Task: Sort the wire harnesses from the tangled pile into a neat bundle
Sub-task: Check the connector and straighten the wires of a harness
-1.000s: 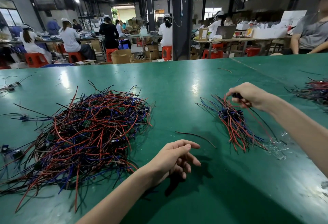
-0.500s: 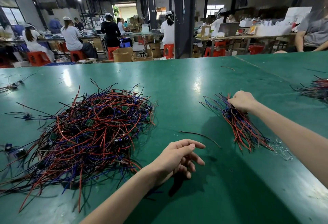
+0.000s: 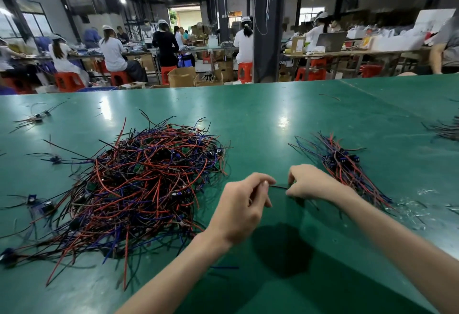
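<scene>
The left hand [image 3: 244,204] and the right hand [image 3: 313,184] meet low in the middle of the view, just above the green surface [image 3: 273,120], both with fingers curled. Between them runs a single dark wire [image 3: 278,187]: the left hand pinches one end at its fingertips and the right hand pinches the other, so a short arc of wire shows in the gap. Both forearms reach in from about five and six o'clock, and their shadow lies on the surface directly beneath the hands. From the hands, the tangled pile [image 3: 144,184] sits at nine to ten o'clock, a broad heap of red, blue and black harnesses with small green boards and dark connectors mixed in; its near edge lies just beside the left hand. At about two o'clock, just beyond the right hand, lies the neat bundle [image 3: 347,167], its wires running roughly parallel with the connectors gathered near the far end. Bits of clear plastic [image 3: 422,197] are scattered at three o'clock past the bundle. A few stray harnesses [image 3: 37,117] lie apart on the far left, around ten o'clock, and another heap of wires [image 3: 447,129] shows at the right edge. At twelve o'clock, beyond the surface, seated workers [image 3: 111,50] face other benches on red stools [image 3: 68,81].
</scene>
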Available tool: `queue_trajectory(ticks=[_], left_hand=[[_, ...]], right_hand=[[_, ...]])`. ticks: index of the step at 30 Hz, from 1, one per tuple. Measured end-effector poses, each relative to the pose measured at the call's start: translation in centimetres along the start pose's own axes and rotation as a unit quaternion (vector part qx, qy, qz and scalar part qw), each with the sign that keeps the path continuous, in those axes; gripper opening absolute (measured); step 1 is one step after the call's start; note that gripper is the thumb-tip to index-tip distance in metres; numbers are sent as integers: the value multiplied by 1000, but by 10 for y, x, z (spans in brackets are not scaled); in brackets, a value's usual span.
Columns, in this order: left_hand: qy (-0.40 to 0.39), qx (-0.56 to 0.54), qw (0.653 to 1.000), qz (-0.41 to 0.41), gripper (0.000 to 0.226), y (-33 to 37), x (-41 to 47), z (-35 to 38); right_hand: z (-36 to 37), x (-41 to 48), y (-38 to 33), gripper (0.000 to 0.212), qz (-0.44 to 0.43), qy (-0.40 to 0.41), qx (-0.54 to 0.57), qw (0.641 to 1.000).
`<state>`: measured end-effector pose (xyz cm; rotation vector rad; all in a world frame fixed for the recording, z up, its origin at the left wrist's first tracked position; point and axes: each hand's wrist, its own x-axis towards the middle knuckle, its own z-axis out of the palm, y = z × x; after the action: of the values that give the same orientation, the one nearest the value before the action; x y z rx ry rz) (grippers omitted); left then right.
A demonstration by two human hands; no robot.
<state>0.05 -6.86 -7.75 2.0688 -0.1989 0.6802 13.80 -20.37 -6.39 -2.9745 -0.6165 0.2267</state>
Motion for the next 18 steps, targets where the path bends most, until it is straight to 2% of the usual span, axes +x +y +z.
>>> queue_trajectory(ticks=[2, 4, 8, 11, 13, 14, 16, 18], left_hand=[[65, -32, 997, 15, 21, 5, 9, -13], [131, -108, 985, -31, 21, 9, 17, -26], [257, -276, 910, -172, 27, 11, 34, -54], [284, -360, 864, -208, 26, 7, 42, -77], [273, -394, 850, -216, 27, 3, 46, -94], [264, -387, 856, -218, 27, 0, 48, -103], [249, -295, 895, -225, 29, -10, 55, -120], [217, -75, 949, -216, 30, -26, 63, -132]], right_hand=[[6, -5, -4, 27, -5, 5, 14, 1000], [11, -7, -6, 29, -2, 26, 23, 999], [26, -6, -5, 22, -57, 122, -35, 990], [35, -3, -5, 25, -72, 191, -47, 978], [40, 0, -6, 28, -82, 223, -45, 970], [43, 1, -6, 30, -88, 237, -43, 966], [47, 3, -6, 31, -96, 264, -39, 959], [50, 4, -5, 31, -102, 283, -38, 953]])
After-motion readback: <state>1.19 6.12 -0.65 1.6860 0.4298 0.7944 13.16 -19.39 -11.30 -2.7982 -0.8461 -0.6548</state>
